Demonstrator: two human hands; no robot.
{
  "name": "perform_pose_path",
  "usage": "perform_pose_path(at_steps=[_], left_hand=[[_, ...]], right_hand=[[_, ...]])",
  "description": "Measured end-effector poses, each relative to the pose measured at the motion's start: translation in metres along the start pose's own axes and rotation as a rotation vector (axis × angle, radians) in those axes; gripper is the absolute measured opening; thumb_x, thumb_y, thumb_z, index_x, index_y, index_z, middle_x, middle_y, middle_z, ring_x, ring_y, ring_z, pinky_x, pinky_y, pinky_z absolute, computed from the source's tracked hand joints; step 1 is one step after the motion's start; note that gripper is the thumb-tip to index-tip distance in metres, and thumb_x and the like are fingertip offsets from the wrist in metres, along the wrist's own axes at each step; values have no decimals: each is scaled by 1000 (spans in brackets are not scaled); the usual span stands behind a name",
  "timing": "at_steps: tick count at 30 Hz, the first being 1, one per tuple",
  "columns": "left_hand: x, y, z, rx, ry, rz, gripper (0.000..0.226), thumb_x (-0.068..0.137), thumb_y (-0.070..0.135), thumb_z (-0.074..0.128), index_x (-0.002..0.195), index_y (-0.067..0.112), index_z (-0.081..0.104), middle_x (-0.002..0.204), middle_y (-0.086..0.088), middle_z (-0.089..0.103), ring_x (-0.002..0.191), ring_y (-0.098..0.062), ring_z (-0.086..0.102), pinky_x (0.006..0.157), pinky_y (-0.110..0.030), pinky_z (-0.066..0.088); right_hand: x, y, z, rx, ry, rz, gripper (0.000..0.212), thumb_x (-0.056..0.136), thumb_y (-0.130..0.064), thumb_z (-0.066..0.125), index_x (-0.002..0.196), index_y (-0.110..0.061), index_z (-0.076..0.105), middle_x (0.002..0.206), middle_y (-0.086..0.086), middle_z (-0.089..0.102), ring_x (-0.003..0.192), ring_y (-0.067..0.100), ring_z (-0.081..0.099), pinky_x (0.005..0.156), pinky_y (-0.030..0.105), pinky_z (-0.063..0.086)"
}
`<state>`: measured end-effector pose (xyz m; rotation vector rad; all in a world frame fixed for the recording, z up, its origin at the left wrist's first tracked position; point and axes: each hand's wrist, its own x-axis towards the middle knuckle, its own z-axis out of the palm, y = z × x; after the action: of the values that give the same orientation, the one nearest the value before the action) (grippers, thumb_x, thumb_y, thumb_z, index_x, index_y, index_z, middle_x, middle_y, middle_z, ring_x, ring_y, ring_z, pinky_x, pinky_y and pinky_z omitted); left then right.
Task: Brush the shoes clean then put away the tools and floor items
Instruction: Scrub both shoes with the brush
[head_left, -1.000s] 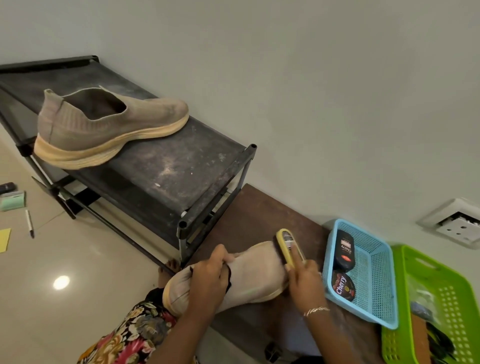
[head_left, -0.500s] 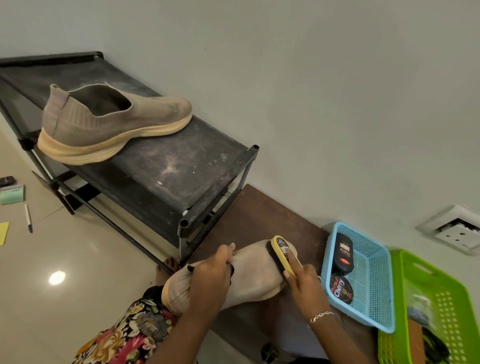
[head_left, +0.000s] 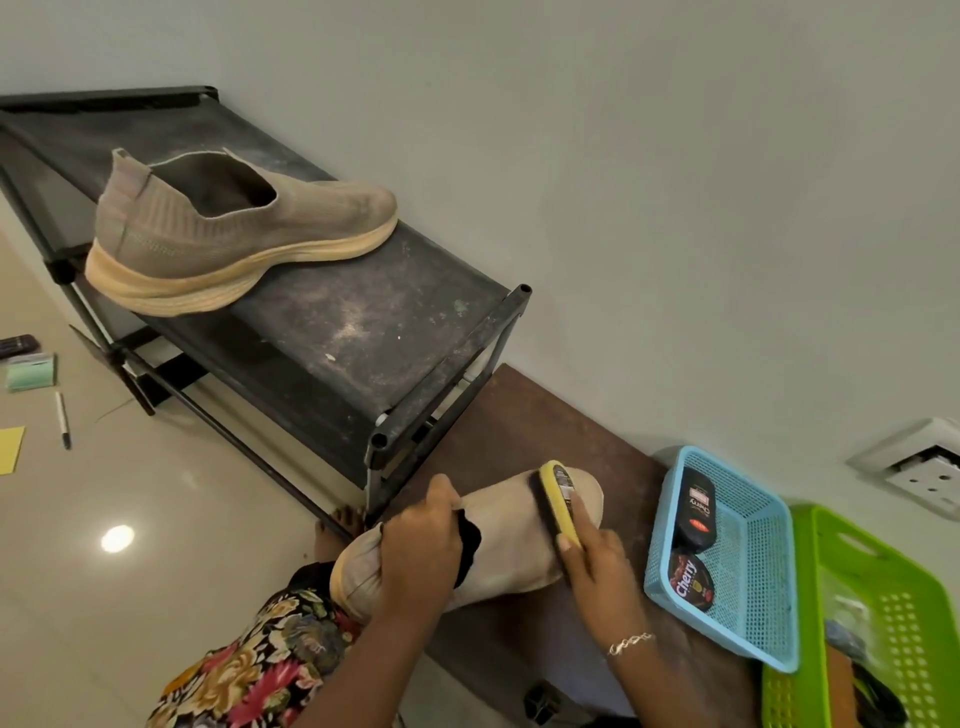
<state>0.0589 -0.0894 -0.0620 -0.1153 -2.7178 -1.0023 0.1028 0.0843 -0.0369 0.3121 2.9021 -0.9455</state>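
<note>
A beige slip-on shoe (head_left: 514, 540) lies on its side over a low brown table (head_left: 524, 415), toe toward the wall. My left hand (head_left: 418, 553) grips it at the collar, fingers curled round the opening. My right hand (head_left: 592, 558) holds a yellow-backed brush (head_left: 558, 496) with dark bristles, pressed against the shoe's toe. The matching shoe (head_left: 234, 234) stands upright on the top shelf of a black shoe rack (head_left: 363, 332).
A blue basket (head_left: 748, 597) holding a black polish bottle (head_left: 693, 512) and a polish tin (head_left: 688, 579) sits on the table beside a green basket (head_left: 893, 613). On the floor at left lie a marker (head_left: 63, 420), yellow paper (head_left: 10, 449), a green pad (head_left: 31, 371). A wall socket (head_left: 919, 470).
The brush has slid a little along the shoe's toe under my right hand. My left hand keeps its grip on the shoe's collar, and my view has shifted slightly.
</note>
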Motion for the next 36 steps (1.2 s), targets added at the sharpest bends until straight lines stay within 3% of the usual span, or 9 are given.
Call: perform_pose_path(at_steps=[5, 8, 12, 16, 19, 23, 30, 33, 36], left_hand=[[-3, -4, 0, -263, 39, -178, 6, 78, 4, 50, 81, 4, 55, 54, -11, 58, 48, -29, 56, 44, -36, 41], [-6, -3, -1, -286, 43, -168, 9, 79, 6, 49, 80, 4, 58, 52, -11, 55, 48, -30, 54, 45, -40, 41], [-4, 0, 0, -298, 28, -192, 10, 78, -8, 58, 80, 2, 59, 49, -10, 52, 44, -30, 51, 43, -36, 35], [-1, 1, 1, -346, 71, -254, 4, 79, 3, 53, 78, 4, 56, 57, -12, 58, 52, -28, 56, 48, -36, 38], [-3, -2, 1, -392, 89, -256, 6, 78, -2, 58, 77, 4, 58, 62, -10, 62, 57, -26, 57, 52, -34, 41], [-4, 1, 0, -385, 89, -261, 12, 77, -9, 62, 75, 3, 60, 56, -2, 56, 49, -17, 48, 47, -25, 31], [0, 1, 3, -393, 84, -357, 13, 76, -8, 58, 77, 4, 58, 61, -10, 62, 55, -25, 56, 51, -33, 39], [0, 1, -2, -442, 81, -372, 8, 79, -1, 55, 76, 6, 59, 64, -7, 62, 61, -25, 58, 57, -36, 43], [1, 3, -4, -445, 34, -368, 14, 79, -7, 57, 73, 6, 59, 64, -2, 59, 62, -20, 55, 56, -30, 40]], right_hand=[[-37, -37, 28, 139, -117, -285, 78, 79, -59, 25, 143, -20, 5, 101, -5, 45, 83, 2, 50, 75, 8, 38], [3, -2, 10, -178, 38, -97, 72, 82, -58, 19, 140, -20, 0, 107, 6, 44, 76, 11, 47, 82, 34, 44], [16, -1, 4, -175, 87, 83, 60, 96, -36, 37, 146, -24, 7, 112, 14, 45, 90, 25, 51, 78, 30, 42], [-40, -45, 33, 221, -133, -221, 84, 74, -82, 22, 142, -35, 7, 106, -3, 47, 91, 3, 49, 76, 5, 37], [-28, -18, 32, -58, -25, -356, 68, 81, -69, 19, 142, -40, 12, 106, -1, 44, 87, 7, 49, 78, 17, 42], [24, 23, -1, -389, 169, 97, 59, 93, -37, 37, 146, -23, 14, 104, 21, 46, 82, 37, 55, 79, 43, 49], [-39, -53, 37, 121, -115, -247, 68, 87, -63, 29, 143, -35, 3, 107, -1, 45, 86, 1, 46, 73, 6, 36], [-33, -30, 42, -87, 37, -389, 60, 84, -58, 23, 139, -49, -1, 102, -1, 43, 79, 9, 49, 71, 21, 45], [12, 14, 13, -373, 154, -21, 59, 95, -35, 33, 145, -32, 3, 112, 16, 44, 87, 33, 54, 79, 40, 47]])
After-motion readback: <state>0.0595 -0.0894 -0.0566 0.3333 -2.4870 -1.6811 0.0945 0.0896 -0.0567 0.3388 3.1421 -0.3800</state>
